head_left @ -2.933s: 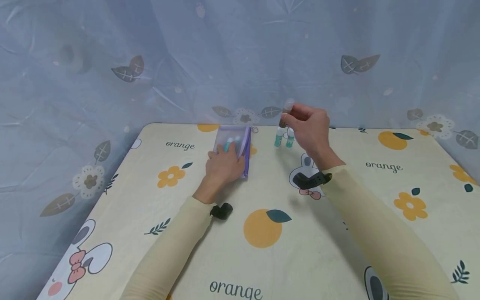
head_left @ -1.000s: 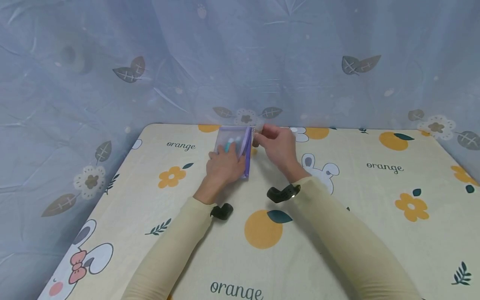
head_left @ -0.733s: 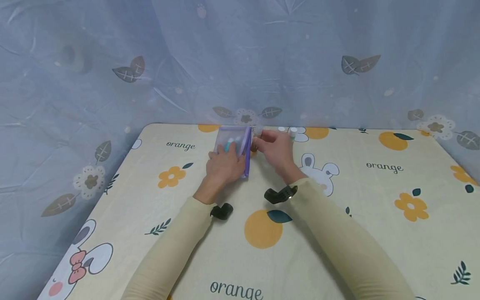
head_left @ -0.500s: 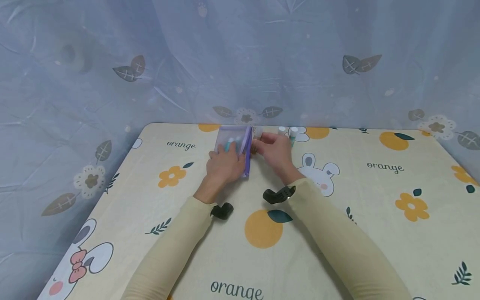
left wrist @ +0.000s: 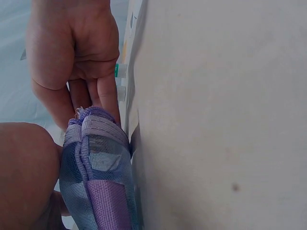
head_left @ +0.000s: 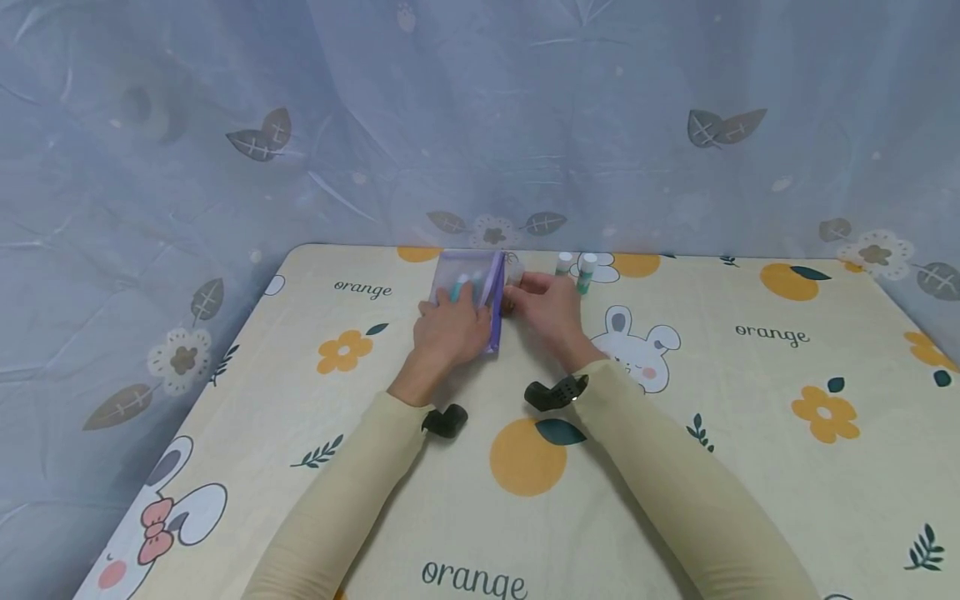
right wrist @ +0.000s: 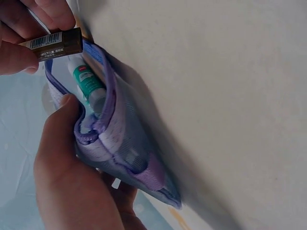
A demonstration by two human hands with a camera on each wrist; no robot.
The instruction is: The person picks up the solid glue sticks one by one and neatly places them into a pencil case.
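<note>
A mesh pouch with purple edging lies near the table's back edge. My left hand is spread over it, and its thumb grips the rim, where the pouch's mouth gapes toward my right hand. That hand pinches a small brown tube with a barcode label between thumb and fingers, its end right at the mouth. Through the opening in the right wrist view, a green-and-white tube lies inside. Two more green tubes with white caps, a left one and a right one, stand just behind my right hand.
A pale tablecloth printed with oranges and rabbits covers the table. Behind and to the left hangs a blue-grey curtain. A black wrist camera sits on the left cuff, another on the right.
My right hand has carried the brown tube left and down from above the standing green tubes to the pouch's mouth. Lately it has edged slightly nearer me. My left hand stays on the pouch.
</note>
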